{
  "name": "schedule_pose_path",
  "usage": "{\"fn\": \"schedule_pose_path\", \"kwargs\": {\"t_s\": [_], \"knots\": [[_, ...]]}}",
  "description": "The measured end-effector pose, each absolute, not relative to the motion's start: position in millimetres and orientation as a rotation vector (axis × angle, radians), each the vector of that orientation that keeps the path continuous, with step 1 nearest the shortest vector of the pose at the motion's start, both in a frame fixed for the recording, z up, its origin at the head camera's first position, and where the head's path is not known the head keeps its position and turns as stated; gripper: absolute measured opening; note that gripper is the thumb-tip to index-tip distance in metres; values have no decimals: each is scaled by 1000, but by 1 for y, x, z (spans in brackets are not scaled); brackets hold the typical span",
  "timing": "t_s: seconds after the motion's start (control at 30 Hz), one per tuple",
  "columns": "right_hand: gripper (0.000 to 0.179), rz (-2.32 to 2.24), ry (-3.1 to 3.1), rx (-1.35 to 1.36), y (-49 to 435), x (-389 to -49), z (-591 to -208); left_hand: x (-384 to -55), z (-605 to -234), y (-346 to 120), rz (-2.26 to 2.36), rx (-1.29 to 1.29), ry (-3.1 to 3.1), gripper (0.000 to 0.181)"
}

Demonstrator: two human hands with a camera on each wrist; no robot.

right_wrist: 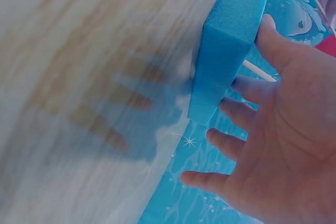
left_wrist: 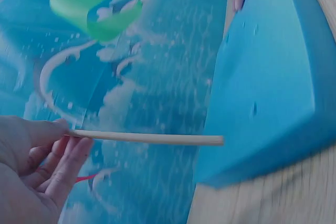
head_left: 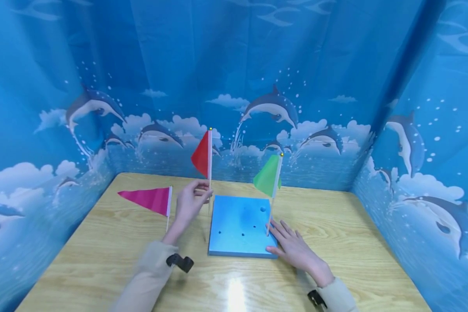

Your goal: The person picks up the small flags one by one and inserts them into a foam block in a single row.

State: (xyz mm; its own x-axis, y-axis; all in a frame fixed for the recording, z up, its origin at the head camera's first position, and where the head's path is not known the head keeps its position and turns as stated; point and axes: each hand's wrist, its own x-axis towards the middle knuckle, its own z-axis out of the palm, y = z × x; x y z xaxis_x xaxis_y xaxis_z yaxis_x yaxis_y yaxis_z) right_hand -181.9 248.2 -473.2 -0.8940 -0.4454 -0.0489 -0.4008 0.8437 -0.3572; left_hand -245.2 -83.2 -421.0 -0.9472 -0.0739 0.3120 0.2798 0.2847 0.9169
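Observation:
My left hand (head_left: 191,200) pinches the thin wooden stick (left_wrist: 152,138) of a red flag (head_left: 203,154) between thumb and fingers. That flag is upright at the left side of a blue foam block (head_left: 238,212), and in the left wrist view the stick's lower end is free, above the block's level. A green flag (head_left: 268,175) stands slightly tilted, its stick in the block's right part. Several small holes dot the block's top. My right hand (head_left: 292,246), fingers spread, touches the block's right edge; in the right wrist view its thumb (right_wrist: 269,30) lies against the block.
Left of my left hand a magenta pennant (head_left: 152,200) stands on a stick whose foot is hidden behind my forearm. The wooden table (head_left: 113,242) bears everything. A blue curtain (head_left: 234,86) printed with dolphins encloses the back and both sides.

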Motion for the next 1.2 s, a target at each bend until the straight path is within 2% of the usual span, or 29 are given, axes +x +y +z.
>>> {"fn": "schedule_pose_path", "kwargs": {"t_s": [0.17, 0.53, 1.2], "knots": [[70, -528, 2902, -687, 249, -182, -475, -248, -418, -56, -1755, -319, -2147, 19], [71, -484, 2895, -650, 245, -185, -475, -249, -429, -9, -1838, -504, -2005, 22], [70, -474, 2915, -645, 247, -184, -476, -241, -455, 3, -1729, -490, -2165, 21]]}}
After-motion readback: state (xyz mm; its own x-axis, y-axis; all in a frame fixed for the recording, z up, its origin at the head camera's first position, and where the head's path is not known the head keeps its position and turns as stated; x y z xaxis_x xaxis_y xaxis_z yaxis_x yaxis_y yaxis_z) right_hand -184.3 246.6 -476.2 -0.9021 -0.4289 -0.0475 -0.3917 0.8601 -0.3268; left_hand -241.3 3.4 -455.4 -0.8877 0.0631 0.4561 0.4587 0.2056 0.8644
